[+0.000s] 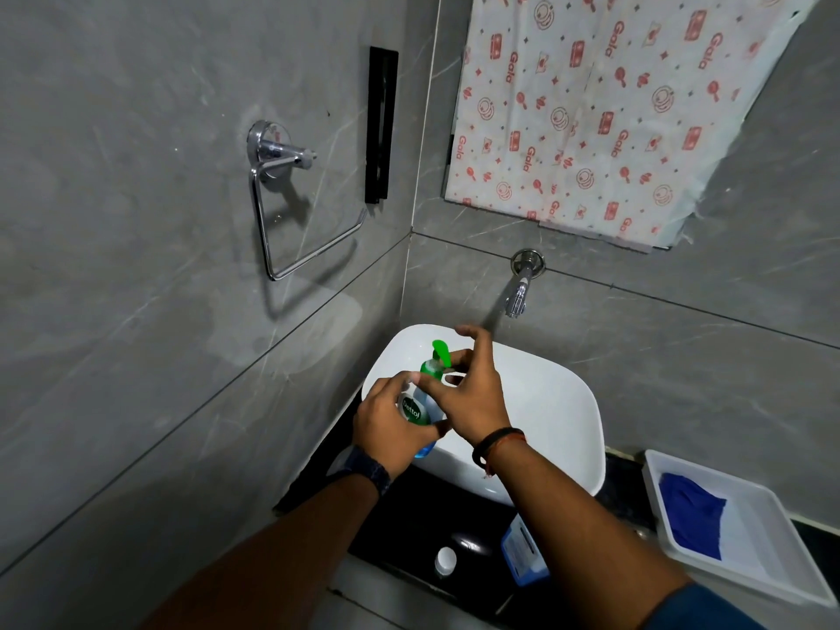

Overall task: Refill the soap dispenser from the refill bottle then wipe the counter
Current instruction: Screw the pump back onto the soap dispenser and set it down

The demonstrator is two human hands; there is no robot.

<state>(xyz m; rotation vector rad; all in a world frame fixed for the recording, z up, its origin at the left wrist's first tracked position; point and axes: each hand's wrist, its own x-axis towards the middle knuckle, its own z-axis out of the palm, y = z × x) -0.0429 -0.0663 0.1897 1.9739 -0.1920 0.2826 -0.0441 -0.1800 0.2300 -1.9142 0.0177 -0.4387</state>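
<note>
two hands work the dispenser [420, 404] above the sink [559, 402]: left hand [386, 425] clasps its body steady, right hand [468, 393] pinches the pump [438, 356], likely to unscrew.

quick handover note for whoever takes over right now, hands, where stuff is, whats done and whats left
Left hand: gripping the soap dispenser body, held over the white basin.
Right hand: fingers at the green pump collar; pump on.
Refill bottle: on the black counter, partly hidden by the right arm. A white cap sits beside it.
Blue cloth: in the white tray, right.
Done: can't tell whether refilling has happened.
Left: wipe the counter.
</note>
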